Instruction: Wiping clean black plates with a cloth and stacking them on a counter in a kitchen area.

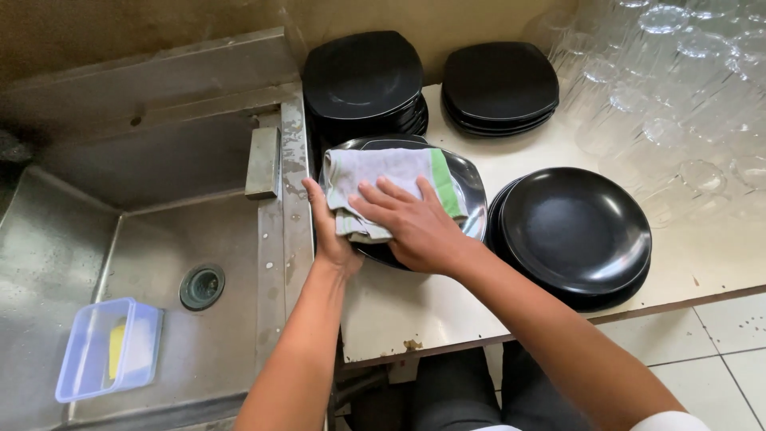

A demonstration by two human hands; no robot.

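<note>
A round black plate (pixel 471 187) is held over the white counter's left edge. My left hand (pixel 329 231) grips its left rim from below. My right hand (pixel 411 223) lies flat on a folded grey cloth with a green stripe (pixel 383 172) and presses it onto the plate's face. The cloth covers most of the plate. My fingers are spread over the cloth's lower part.
Two stacks of square black plates (pixel 363 76) (pixel 499 80) stand at the back of the counter (pixel 415 307). A stack of round black plates (pixel 574 227) sits to the right. Upturned clear glasses (pixel 678 72) fill the far right. A steel sink (pixel 159 263) with a blue plastic container (pixel 108 347) lies left.
</note>
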